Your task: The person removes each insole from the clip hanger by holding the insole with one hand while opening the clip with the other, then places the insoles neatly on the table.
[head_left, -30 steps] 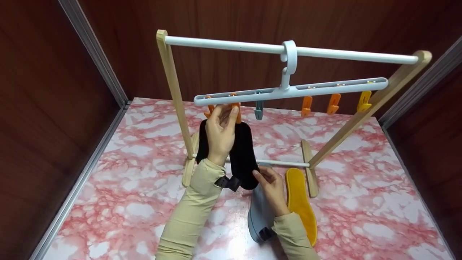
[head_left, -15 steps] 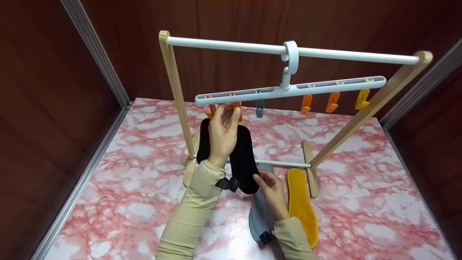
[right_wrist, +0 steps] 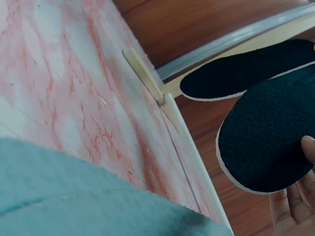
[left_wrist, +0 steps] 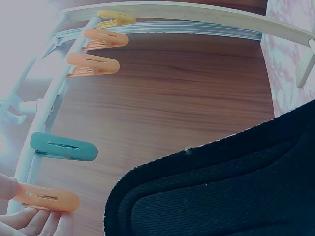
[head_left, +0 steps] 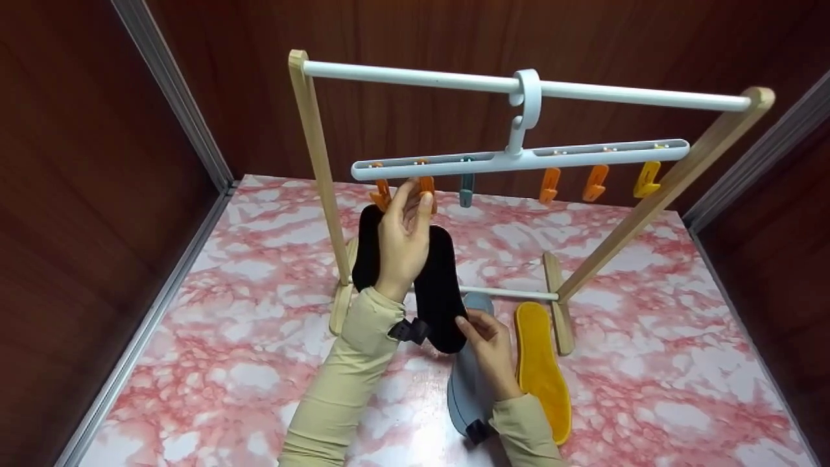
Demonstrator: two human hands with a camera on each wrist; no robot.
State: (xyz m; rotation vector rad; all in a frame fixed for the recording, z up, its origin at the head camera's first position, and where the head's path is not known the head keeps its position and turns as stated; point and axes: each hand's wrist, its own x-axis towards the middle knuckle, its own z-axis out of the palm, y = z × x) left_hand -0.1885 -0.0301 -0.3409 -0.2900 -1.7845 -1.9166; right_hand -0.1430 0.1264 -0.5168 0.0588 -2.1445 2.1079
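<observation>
My left hand (head_left: 403, 250) is up at the white hanger (head_left: 447, 167) and pinches an orange clip (left_wrist: 47, 197), second from the left end. Lower down, my right hand (head_left: 491, 347) holds a black insole (head_left: 441, 295) by the side of its lower end, thumb on its face. In the left wrist view the insole's upper end sits beside the clip with a gap between them. A second black insole (head_left: 368, 243) hangs under the leftmost orange clip (head_left: 381, 193), partly hidden behind my left hand.
More clips hang along the hanger: a teal clip (head_left: 466, 189), two orange ones and a yellow clip (head_left: 647, 179). The hanger hooks over a wooden rack's white rod (head_left: 415, 78). On the marbled surface lie a yellow insole (head_left: 543, 370) and a grey-blue insole (head_left: 463, 389).
The held insole and my right hand have dropped slightly, so its upper end is farther below the clip. The hanger's left end has risen a little while my left hand keeps its pinch.
</observation>
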